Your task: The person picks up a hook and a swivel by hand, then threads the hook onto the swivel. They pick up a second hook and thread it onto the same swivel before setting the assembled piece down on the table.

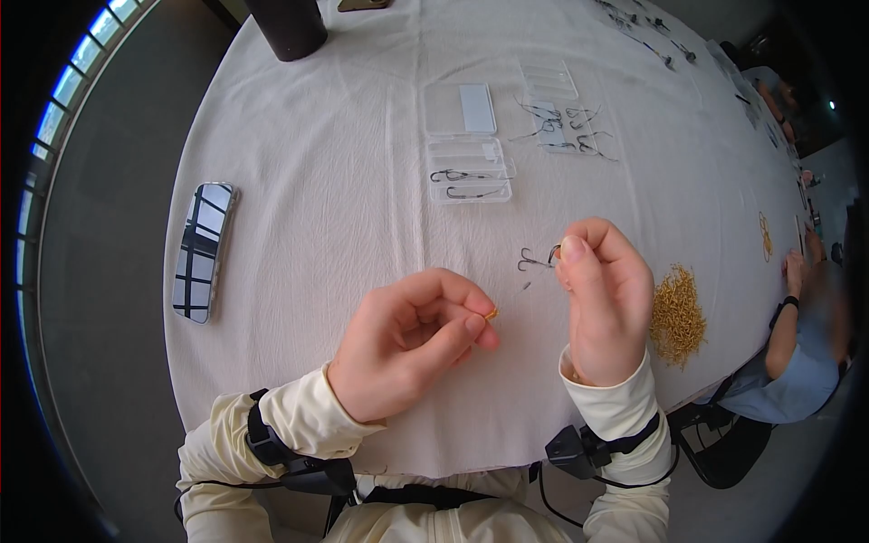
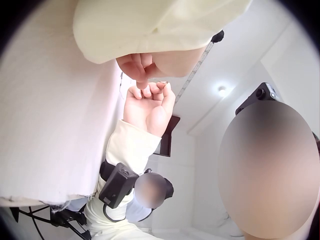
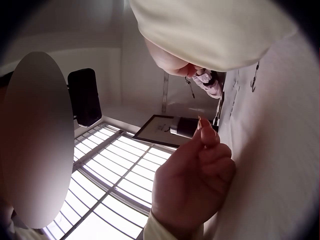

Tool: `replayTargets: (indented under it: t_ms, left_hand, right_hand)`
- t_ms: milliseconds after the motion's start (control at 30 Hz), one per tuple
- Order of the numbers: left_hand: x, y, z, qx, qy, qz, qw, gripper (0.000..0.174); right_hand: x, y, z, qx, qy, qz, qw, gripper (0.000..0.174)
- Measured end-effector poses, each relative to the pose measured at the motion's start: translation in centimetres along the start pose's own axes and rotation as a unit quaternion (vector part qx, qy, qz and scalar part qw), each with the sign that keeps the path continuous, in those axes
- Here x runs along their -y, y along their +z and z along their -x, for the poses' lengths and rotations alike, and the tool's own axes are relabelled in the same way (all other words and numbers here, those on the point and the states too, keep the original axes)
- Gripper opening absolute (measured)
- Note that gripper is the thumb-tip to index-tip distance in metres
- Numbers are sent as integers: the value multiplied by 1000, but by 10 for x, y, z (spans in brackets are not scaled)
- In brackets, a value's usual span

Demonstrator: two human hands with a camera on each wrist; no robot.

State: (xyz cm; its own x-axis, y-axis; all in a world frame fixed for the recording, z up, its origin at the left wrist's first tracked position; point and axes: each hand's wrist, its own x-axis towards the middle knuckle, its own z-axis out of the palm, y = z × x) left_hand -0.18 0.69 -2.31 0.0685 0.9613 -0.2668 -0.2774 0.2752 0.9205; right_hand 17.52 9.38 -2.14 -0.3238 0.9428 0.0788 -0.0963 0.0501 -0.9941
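Observation:
My left hand pinches a small gold-coloured metal piece between thumb and forefinger, its tip also showing in the right wrist view. To its right my right hand is raised, thumb and forefinger pinching a dark fishing hook. In the right wrist view that hook hangs beneath the right hand. Another dark fishing hook lies on the white cloth beside the right fingertips, with a tiny grey piece just below it. The two hands are apart.
A heap of small gold-coloured pieces lies right of the right hand. Beyond the hands stand two open clear plastic boxes with hooks. A phone lies left, a dark cup stands behind. Another person sits right.

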Motion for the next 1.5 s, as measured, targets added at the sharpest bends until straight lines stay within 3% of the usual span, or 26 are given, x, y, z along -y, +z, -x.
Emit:
replayTargets:
  t_ms: [567,767,967,1033,1233,1500]
  left_hand:
    - [3,1,2,5,7,-89,996,8]
    - [6,2,1,-35,27,-36,998,9]
    - [7,0,1,-18,41,-63,997,11]
    - [7,-2,1,-8,25,-75,997,11]
    - [5,-4,2,18,-3,-87,996,10]
    - [4,-6,2,31,10,-79,996,11]
  right_hand:
    - [3,-3,2,20,14,-24,999,13]
    - [6,-4,-2,19,-11,-7,1000,14]
    - [11,1,-13,44,-3,33,998,15]
    - [15,0,-19,107,30,87,990,14]
    - [6,17,-33,164,24,123,979,11]
    - [-1,18,-39,166,28,129,977,13]
